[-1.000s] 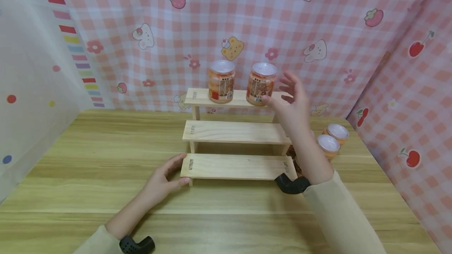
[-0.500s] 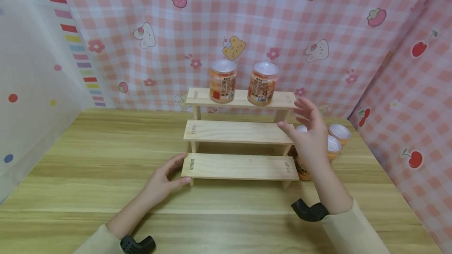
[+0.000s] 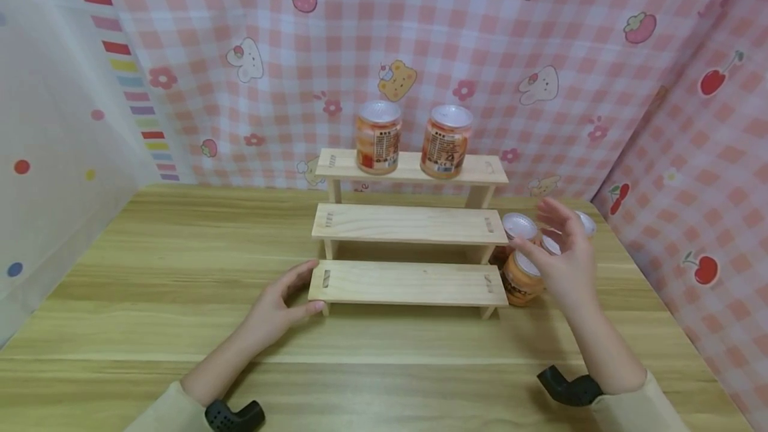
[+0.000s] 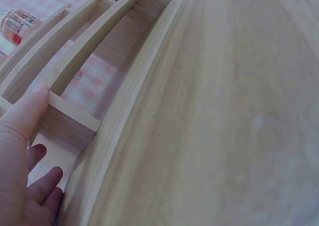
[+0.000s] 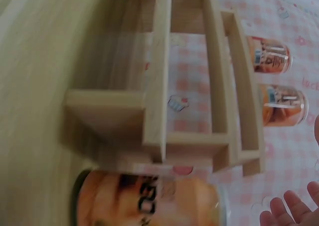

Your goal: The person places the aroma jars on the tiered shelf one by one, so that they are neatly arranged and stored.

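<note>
A three-tier wooden display rack (image 3: 408,283) stands on the table. On its top tier two canned-fruit jars, a left jar (image 3: 379,142) and a right jar (image 3: 446,145), stand upright and apart. My left hand (image 3: 276,302) holds the left end of the lowest tier, its thumb (image 4: 31,106) against the front edge. My right hand (image 3: 567,262) hovers over a group of several similar jars beside the rack's right end, fingers spread and holding nothing. It partly hides them. The nearest, a front jar (image 3: 522,285), also fills the bottom of the right wrist view, with orange contents and dark lettering.
A pink checked cloth (image 3: 270,85) hangs behind the rack, and another cloth (image 3: 678,172) closes the right side. A white dotted cloth (image 3: 54,152) hangs at left. The wood-grain table (image 3: 384,379) extends in front of the rack.
My right hand has left the right jar on the top tier and moved down and right to the jars beside the rack. The left hand has stayed on the rack.
</note>
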A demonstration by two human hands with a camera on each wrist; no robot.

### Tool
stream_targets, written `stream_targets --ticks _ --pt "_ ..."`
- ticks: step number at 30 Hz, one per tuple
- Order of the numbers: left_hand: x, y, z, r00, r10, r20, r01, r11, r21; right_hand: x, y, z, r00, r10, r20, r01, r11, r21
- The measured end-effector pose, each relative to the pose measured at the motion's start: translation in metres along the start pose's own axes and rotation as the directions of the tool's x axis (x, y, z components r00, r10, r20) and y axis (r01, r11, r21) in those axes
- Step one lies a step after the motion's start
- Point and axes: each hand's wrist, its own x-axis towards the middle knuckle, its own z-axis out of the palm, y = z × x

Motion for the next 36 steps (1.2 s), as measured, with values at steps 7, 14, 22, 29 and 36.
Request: stream_targets --ticks 7,14,22,29,36 --pt "0.001 -0.002 0.001 1.000 -0.011 0.005 0.011 1.000 0.003 -0.011 0.021 -0.020 1.000 0.016 0.004 -0.015 0.996 -0.088" --pt "0.000 -0.001 0.001 1.000 -0.007 0.007 0.007 1.000 -0.004 -0.021 0.035 -0.031 0.998 0.033 0.050 -0.025 0.987 -0.156" --pt "0.001 0.000 0.001 1.000 -0.009 -0.003 0.009 1.000 0.003 -0.031 0.046 -0.036 0.993 0.055 0.105 -0.031 0.976 -0.213" --pt "0.001 -0.001 0.000 1.000 -0.008 -0.005 0.008 1.000 0.008 -0.041 0.052 -0.034 0.988 0.095 0.119 -0.065 0.969 -0.239" --pt "0.000 -0.002 0.000 1.000 -0.008 -0.006 0.008 1.000 0.017 -0.046 0.054 -0.030 0.987 0.135 0.083 -0.113 0.967 -0.229"
